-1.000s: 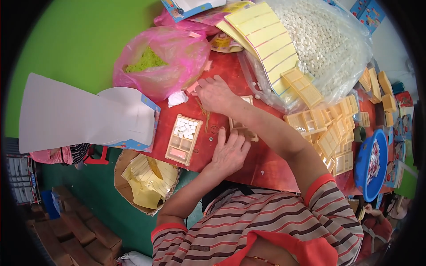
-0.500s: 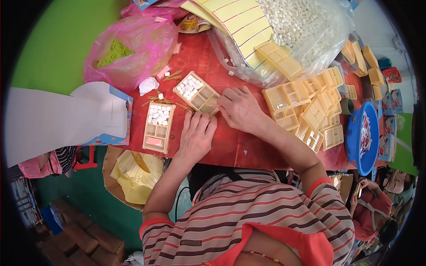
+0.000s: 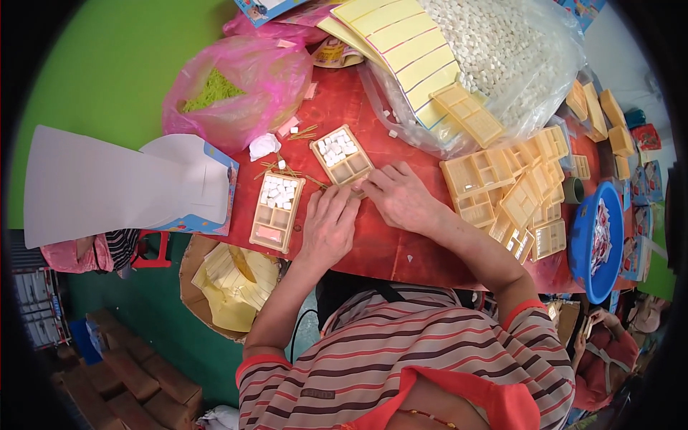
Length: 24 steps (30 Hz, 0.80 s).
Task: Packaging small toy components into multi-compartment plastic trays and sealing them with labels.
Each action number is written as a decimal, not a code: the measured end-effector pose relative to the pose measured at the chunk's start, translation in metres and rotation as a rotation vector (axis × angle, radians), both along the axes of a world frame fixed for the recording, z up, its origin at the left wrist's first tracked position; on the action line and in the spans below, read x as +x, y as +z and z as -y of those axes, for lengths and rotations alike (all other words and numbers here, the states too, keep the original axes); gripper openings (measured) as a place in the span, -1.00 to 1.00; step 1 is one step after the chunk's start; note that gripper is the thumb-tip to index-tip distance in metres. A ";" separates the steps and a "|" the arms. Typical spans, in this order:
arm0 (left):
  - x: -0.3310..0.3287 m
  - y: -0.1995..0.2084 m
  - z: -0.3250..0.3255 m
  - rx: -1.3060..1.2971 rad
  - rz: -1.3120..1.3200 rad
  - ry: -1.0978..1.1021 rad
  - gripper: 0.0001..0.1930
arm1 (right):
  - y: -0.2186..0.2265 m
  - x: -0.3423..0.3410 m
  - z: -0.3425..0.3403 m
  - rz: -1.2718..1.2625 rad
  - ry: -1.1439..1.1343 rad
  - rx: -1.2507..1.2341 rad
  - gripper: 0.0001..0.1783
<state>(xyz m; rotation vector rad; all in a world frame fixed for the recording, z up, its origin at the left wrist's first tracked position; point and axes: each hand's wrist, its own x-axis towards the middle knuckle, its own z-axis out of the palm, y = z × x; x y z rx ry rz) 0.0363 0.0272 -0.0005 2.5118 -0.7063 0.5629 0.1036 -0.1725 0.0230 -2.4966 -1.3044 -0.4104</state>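
From the head view, I have the tray (image 3: 342, 173) on the tabletop (image 3: 387, 251), cubes (image 3: 335, 148) at its far end. My left hand (image 3: 330, 226) and right hand (image 3: 405, 201) meet at its near end, fingers bent; whether they pinch anything, I can't tell. Near-end work seems in hand; the next move calls for light pressure.

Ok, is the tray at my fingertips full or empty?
Partly full: the tray has white cubes in one compartment, two look bare; fingers hide the rest.
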 end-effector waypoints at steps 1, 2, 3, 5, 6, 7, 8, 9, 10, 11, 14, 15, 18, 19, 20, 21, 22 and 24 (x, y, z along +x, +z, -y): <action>0.001 -0.001 0.001 0.000 0.002 0.001 -0.61 | 0.000 0.001 -0.001 0.019 0.029 -0.029 -0.62; 0.000 -0.002 0.001 0.055 -0.017 0.016 -0.60 | 0.000 0.003 -0.002 0.021 0.030 -0.029 -0.62; -0.001 -0.003 0.001 0.111 -0.035 0.033 -0.58 | 0.002 0.004 -0.002 -0.008 0.024 -0.001 -0.65; -0.001 -0.002 -0.001 0.082 -0.053 0.047 -0.59 | 0.008 0.007 -0.004 -0.035 0.028 0.027 -0.67; -0.002 -0.002 -0.003 0.054 -0.072 0.057 -0.59 | 0.011 0.009 -0.004 -0.027 0.025 -0.012 -0.69; -0.002 0.002 -0.006 0.057 -0.070 0.066 -0.59 | 0.012 0.010 -0.004 -0.019 0.020 -0.051 -0.70; -0.003 0.007 -0.009 0.047 -0.082 0.087 -0.60 | 0.010 0.010 -0.004 -0.017 0.030 -0.047 -0.70; -0.005 0.012 -0.013 0.039 -0.094 0.110 -0.61 | 0.009 0.009 -0.003 0.011 0.018 -0.076 -0.78; -0.008 0.019 -0.016 0.040 -0.094 0.120 -0.61 | 0.008 0.009 -0.002 0.038 0.006 -0.107 -0.86; -0.011 0.027 -0.020 0.098 -0.109 0.218 -0.57 | 0.008 0.009 -0.002 0.038 0.016 -0.104 -0.86; -0.019 0.028 -0.041 0.225 -0.171 0.385 -0.43 | 0.010 0.009 -0.007 0.031 0.050 -0.096 -0.88; -0.021 0.026 -0.047 0.261 -0.231 0.478 -0.40 | 0.010 0.009 -0.010 0.024 0.068 -0.064 -0.87; -0.027 0.015 -0.068 0.313 -0.373 0.602 -0.35 | 0.012 0.002 -0.017 -0.013 0.100 -0.038 -0.87; -0.028 0.015 -0.072 0.280 -0.388 0.603 -0.36 | 0.013 -0.002 -0.019 -0.040 0.112 -0.046 -0.87; -0.028 0.014 -0.075 0.247 -0.403 0.603 -0.37 | 0.013 -0.006 -0.021 -0.042 0.113 -0.048 -0.87; -0.029 0.014 -0.077 0.234 -0.403 0.614 -0.37 | 0.013 -0.009 -0.023 -0.067 0.141 -0.071 -0.87; -0.027 0.013 -0.080 0.231 -0.403 0.613 -0.37 | 0.013 -0.012 -0.026 -0.090 0.168 -0.094 -0.88; -0.024 0.010 -0.085 0.231 -0.352 0.627 -0.36 | 0.007 -0.021 -0.028 -0.103 0.191 -0.098 -0.87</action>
